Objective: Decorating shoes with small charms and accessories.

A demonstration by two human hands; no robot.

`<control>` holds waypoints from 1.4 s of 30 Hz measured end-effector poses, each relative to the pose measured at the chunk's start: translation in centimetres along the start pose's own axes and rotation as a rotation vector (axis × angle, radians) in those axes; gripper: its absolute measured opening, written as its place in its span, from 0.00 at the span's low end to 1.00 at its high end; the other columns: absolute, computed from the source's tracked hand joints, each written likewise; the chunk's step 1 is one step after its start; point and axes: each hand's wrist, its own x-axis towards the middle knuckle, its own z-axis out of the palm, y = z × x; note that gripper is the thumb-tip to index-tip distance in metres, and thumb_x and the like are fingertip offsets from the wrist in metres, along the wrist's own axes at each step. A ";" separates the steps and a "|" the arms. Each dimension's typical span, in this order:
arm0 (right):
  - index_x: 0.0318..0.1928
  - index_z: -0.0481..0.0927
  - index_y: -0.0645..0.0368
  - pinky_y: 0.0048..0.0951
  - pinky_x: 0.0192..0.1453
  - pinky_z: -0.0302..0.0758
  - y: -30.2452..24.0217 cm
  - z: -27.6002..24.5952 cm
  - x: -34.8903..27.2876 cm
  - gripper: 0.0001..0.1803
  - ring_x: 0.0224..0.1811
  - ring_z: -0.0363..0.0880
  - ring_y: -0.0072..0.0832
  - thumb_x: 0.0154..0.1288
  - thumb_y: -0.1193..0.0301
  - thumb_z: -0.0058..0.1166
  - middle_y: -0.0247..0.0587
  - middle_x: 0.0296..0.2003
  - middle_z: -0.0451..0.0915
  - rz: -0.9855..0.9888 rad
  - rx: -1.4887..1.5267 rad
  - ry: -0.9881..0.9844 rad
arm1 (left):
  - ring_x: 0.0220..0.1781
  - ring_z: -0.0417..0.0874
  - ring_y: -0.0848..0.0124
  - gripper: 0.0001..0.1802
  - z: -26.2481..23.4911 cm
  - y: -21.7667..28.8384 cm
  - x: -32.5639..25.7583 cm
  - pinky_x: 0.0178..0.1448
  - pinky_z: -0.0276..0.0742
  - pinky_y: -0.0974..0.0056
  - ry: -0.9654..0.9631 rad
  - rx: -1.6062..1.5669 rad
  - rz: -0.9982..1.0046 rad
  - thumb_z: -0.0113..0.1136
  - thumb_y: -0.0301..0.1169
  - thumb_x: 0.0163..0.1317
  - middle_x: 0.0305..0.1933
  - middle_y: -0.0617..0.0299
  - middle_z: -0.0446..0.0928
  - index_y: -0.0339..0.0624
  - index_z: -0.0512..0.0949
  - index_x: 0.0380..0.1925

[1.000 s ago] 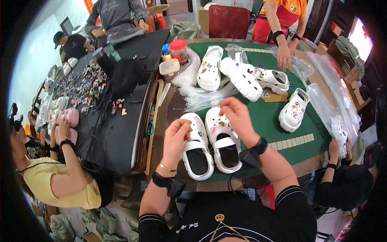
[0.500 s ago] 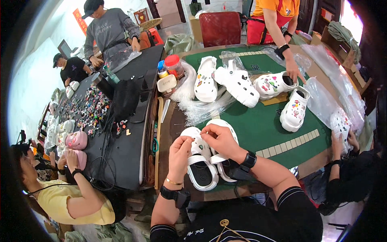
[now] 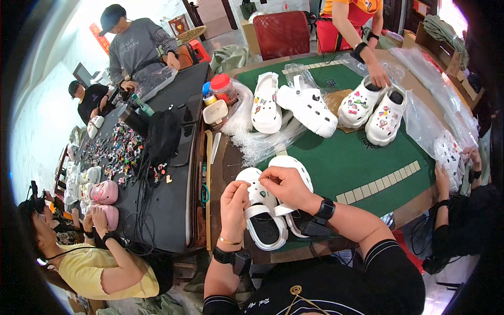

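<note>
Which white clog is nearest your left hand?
The left clog of the near pair, beside the left hand; its mate lies to its right, and the remaining white clogs sit farther off.

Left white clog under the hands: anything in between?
Nothing visible in between; left hand and right hand are close together above the white clog. Contact with it can't be told.

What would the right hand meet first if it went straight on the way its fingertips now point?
Most likely the left hand, just to the left of the right hand; depth is unclear, so it might instead brush the white clog below.
</note>
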 end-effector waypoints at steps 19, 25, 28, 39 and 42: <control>0.36 0.82 0.63 0.25 0.27 0.68 -0.1 0.0 -0.1 0.07 0.21 0.72 0.18 0.62 0.71 0.58 0.37 0.21 0.78 -0.016 0.004 -0.033 | 0.19 0.55 0.86 0.05 0.0 0.5 0.0 0.24 0.50 0.75 -0.058 0.038 -0.044 0.53 0.25 0.67 0.19 0.75 0.62 0.37 0.76 0.33; 0.35 0.83 0.63 0.25 0.28 0.70 -0.3 0.1 -0.3 0.07 0.22 0.74 0.20 0.60 0.72 0.57 0.39 0.22 0.80 -0.061 0.021 -0.051 | 0.19 0.57 0.86 0.04 -0.1 0.8 0.0 0.24 0.50 0.76 -0.087 0.081 -0.075 0.55 0.24 0.64 0.19 0.75 0.65 0.36 0.77 0.31; 0.35 0.83 0.63 0.25 0.28 0.70 -0.5 0.0 -0.4 0.06 0.23 0.75 0.21 0.60 0.73 0.57 0.39 0.23 0.80 -0.057 0.008 -0.067 | 0.19 0.57 0.87 0.04 -0.1 0.8 0.0 0.24 0.50 0.76 -0.083 0.095 -0.087 0.56 0.24 0.63 0.19 0.75 0.66 0.37 0.77 0.30; 0.33 0.82 0.62 0.28 0.29 0.71 -0.1 0.0 -0.4 0.06 0.23 0.77 0.26 0.59 0.73 0.57 0.41 0.22 0.80 -0.103 -0.020 -0.069 | 0.22 0.64 0.89 0.03 0.0 1.0 0.0 0.26 0.56 0.78 -0.136 0.138 -0.104 0.58 0.23 0.61 0.24 0.75 0.73 0.39 0.80 0.29; 0.33 0.83 0.65 0.24 0.29 0.72 0.1 -0.3 -0.2 0.06 0.24 0.76 0.19 0.60 0.74 0.57 0.37 0.23 0.81 -0.095 -0.050 -0.076 | 0.24 0.67 0.88 0.03 0.3 1.0 0.4 0.28 0.60 0.78 -0.160 0.157 -0.125 0.58 0.24 0.61 0.25 0.74 0.75 0.38 0.80 0.29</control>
